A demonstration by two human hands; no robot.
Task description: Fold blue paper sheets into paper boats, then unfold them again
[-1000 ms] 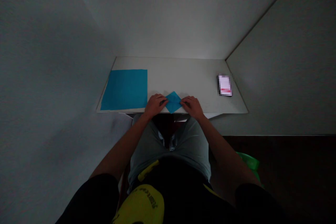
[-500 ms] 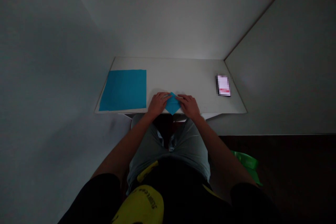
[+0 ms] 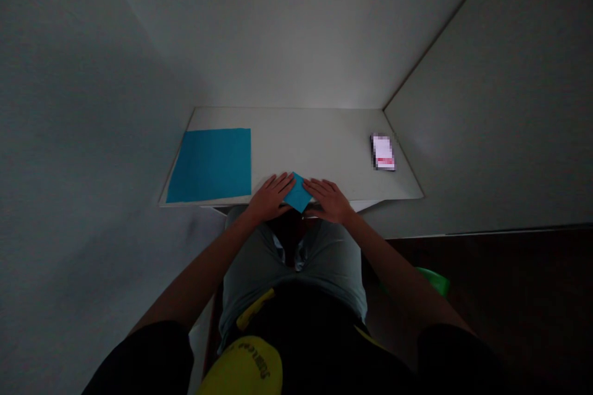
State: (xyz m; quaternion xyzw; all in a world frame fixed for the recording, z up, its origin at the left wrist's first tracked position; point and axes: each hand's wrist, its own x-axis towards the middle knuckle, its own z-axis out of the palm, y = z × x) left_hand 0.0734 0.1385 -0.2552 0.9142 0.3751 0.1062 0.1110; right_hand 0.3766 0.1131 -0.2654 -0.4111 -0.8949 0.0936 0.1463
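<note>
A small folded piece of blue paper (image 3: 298, 193) lies diamond-wise at the front edge of the white table, its near corner reaching over that edge. My left hand (image 3: 272, 196) rests flat at its left side, fingers stretched out and fingertips touching the paper. From the other side my right hand (image 3: 328, 199) lies with its fingers extended, the tips on the paper's right corner. Both hands are open, palms down. The underside of the paper is hidden.
A large blue sheet (image 3: 210, 165) lies flat on the left part of the white table (image 3: 315, 136). At the right end is a phone (image 3: 383, 152) with a lit, blurred screen. Walls rise behind the table and at both sides. Something green (image 3: 435, 282) stands low at the right.
My fingers have flattened and spread out beside the folded paper, which sits slightly turned and nearer to me. The whole view has shifted a little.
</note>
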